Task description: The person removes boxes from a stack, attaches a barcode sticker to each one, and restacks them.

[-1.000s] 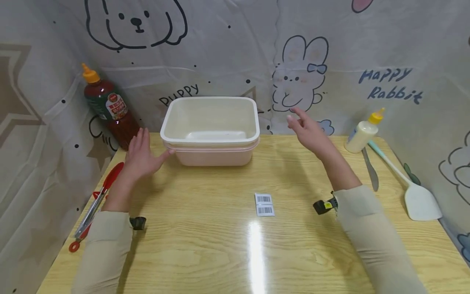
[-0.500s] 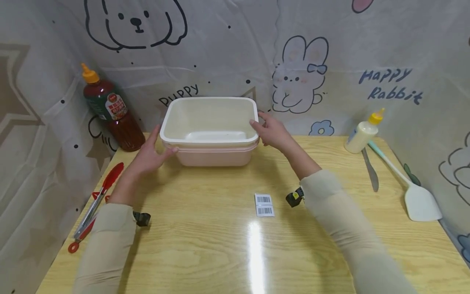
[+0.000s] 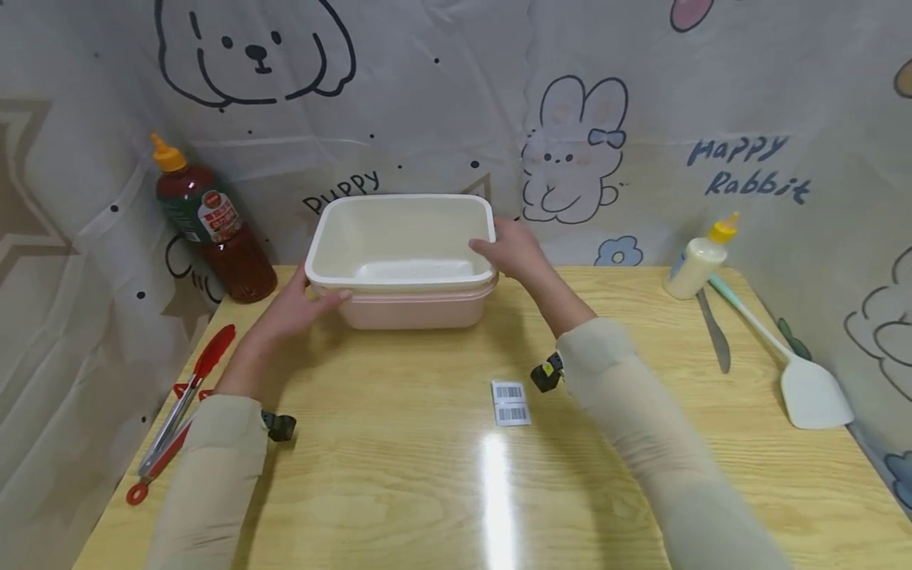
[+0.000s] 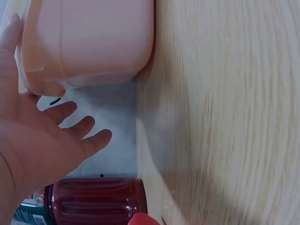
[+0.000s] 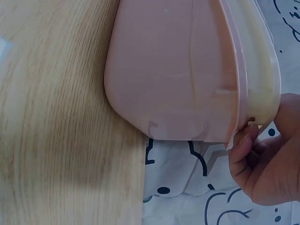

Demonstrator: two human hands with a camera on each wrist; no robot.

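A cream plastic tub (image 3: 399, 228) with a white rim sits nested in a pink tub (image 3: 412, 315) at the back of the table, against the printed cloth. My left hand (image 3: 288, 310) pinches the cream tub's rim at its left front corner, thumb along the front. In the left wrist view, the other fingers of the left hand (image 4: 37, 136) spread loosely below the pink tub (image 4: 108, 37). My right hand (image 3: 518, 252) grips the right side, thumb over the rim. In the right wrist view, the right hand's fingers (image 5: 241, 152) curl under the cream tub's rim (image 5: 276, 89).
A red sauce bottle (image 3: 221, 237) leans at the back left, close to my left hand. Red-tipped tongs (image 3: 178, 416) lie along the left edge. A barcode label (image 3: 511, 404) lies mid-table. Rightward are a yellow-capped bottle (image 3: 694, 267), a spreader knife (image 3: 715, 334) and a white spatula (image 3: 815, 396).
My right hand has come leftward from the air to grip the cream tub's right rim. My left hand has shifted from beside the sauce bottle onto the left corner. The tubs stay nested.
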